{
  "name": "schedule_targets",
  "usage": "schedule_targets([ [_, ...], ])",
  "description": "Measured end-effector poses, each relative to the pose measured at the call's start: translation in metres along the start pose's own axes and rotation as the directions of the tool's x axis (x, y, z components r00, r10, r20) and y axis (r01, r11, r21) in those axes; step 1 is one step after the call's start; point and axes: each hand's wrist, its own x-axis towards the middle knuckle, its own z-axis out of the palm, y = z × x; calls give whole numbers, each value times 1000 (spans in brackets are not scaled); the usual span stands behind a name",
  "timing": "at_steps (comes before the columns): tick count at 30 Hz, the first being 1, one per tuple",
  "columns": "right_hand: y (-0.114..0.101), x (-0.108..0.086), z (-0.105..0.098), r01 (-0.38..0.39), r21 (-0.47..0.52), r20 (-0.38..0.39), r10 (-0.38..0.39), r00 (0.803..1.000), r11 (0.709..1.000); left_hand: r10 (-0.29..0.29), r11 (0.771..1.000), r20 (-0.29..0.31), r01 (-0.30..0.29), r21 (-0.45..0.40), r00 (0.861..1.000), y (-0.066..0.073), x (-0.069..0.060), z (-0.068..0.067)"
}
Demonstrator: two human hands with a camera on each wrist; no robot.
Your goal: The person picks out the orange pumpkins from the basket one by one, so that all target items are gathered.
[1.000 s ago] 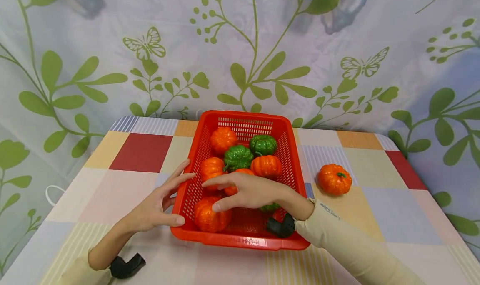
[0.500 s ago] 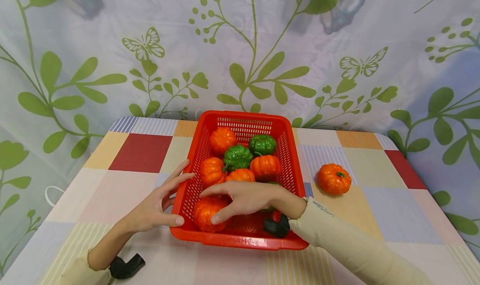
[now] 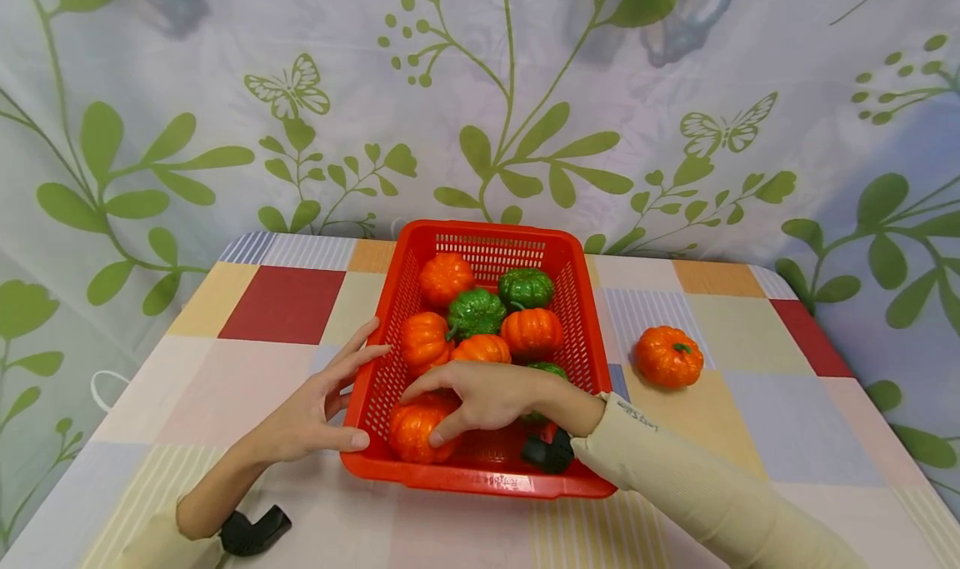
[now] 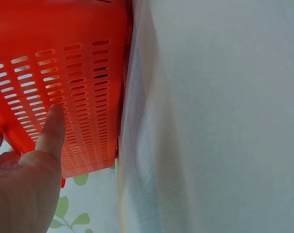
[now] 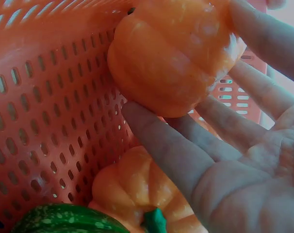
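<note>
A red plastic basket [image 3: 480,479] stands on the table with several small orange and green pumpkins inside. My right hand [image 3: 491,394] reaches into its near left part and grips an orange pumpkin [image 3: 412,430]. In the right wrist view, thumb and fingers lie around the sides of that pumpkin [image 5: 171,58], close to the perforated wall. My left hand [image 3: 318,406] is at the basket's left side, fingers near the rim and thumb extended. The left wrist view shows a finger straight against the slotted outer wall [image 4: 84,102].
One orange pumpkin [image 3: 669,358] lies on the table right of the basket. Inside the basket are green pumpkins [image 3: 477,314] and other orange pumpkins [image 3: 532,332]. A checked cloth [image 3: 281,304] covers the table. Behind hangs a leaf-patterned curtain [image 3: 360,94].
My right hand has come slightly nearer and lower, from above the pumpkins to around the near left orange pumpkin. My left hand and the basket stay put.
</note>
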Motion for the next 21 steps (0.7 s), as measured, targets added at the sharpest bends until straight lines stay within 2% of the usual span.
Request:
schedule_targets([
  [6, -2, -2, 0, 10, -34, -31, -11, 999, 999, -5, 1000, -1, 5, -2, 1000, 0, 0, 0],
  [15, -3, -8, -4, 74, -101, -54, -80, 995, 992, -11, 1000, 3, 11, 0, 1000, 0, 0, 0],
  [21, -2, -9, -4, 78, -109, -61, -85, 994, 991, -27, 1000, -3, 27, 9, 1000, 0, -1, -1],
])
